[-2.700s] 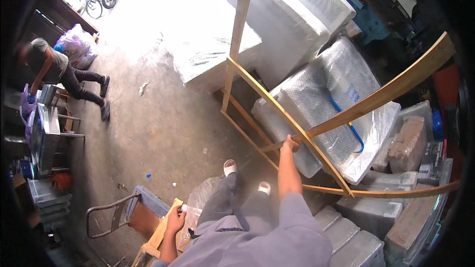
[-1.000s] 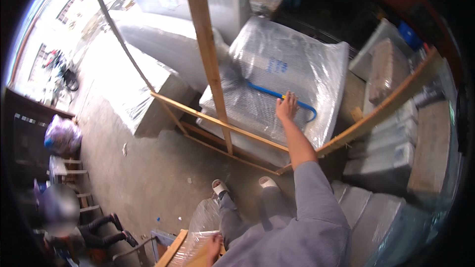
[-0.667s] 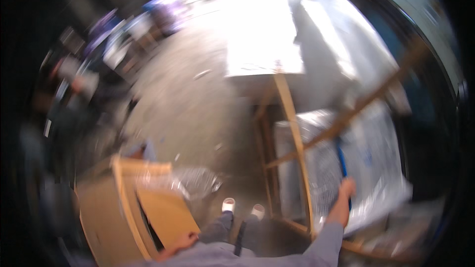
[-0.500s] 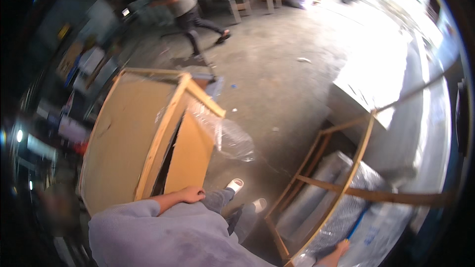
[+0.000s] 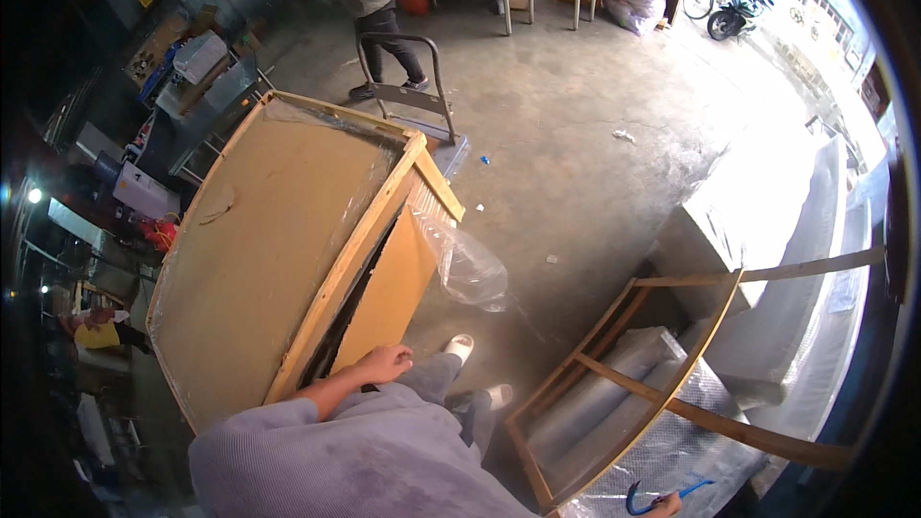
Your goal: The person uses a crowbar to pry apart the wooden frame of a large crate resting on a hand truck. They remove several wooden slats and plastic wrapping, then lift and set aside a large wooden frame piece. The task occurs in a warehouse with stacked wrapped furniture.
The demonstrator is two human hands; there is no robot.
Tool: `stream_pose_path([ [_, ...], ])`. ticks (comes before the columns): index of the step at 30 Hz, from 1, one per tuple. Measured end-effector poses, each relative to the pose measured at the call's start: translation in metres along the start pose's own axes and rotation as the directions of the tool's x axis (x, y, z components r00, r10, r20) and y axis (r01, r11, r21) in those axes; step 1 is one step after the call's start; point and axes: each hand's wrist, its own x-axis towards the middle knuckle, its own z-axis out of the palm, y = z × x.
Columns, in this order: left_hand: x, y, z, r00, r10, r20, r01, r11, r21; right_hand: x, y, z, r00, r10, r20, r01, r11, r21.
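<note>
View has swung left since a moment ago: the large plywood-faced crate in a pale wood frame now fills centre-left on the floor. Left hand rests loosely curled against its lower frame edge, gripping nothing. Right hand barely visible at bottom edge by a blue hook tool; grip unclear.

Plastic-wrapped crated panel at left; bubble-wrapped bundle in wooden frame lower right
</note>
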Motion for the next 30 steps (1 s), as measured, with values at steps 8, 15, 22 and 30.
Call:
stream_pose_path([
  [8,0.100,0.034,-0.120,0.786,0.232,-0.573,-0.218,0.971,0.095,-0.132,-0.037,-0.026,0.968,0.161,0.192,-0.225,0.897,0.380],
  [15,0.202,0.032,-0.175,0.722,0.247,-0.646,-0.320,0.947,0.005,-0.273,-0.024,-0.003,0.773,0.358,0.524,-0.597,0.690,0.409],
  [22,0.297,-0.022,-0.105,0.888,-0.428,-0.168,0.354,0.870,-0.343,-0.340,-0.069,0.092,0.663,0.435,0.609,-0.574,0.818,0.041],
  [30,0.443,-0.051,-0.097,0.490,-0.850,-0.193,0.473,0.445,-0.760,-0.271,-0.219,0.239,0.670,0.155,0.726,0.199,0.905,-0.377],
])
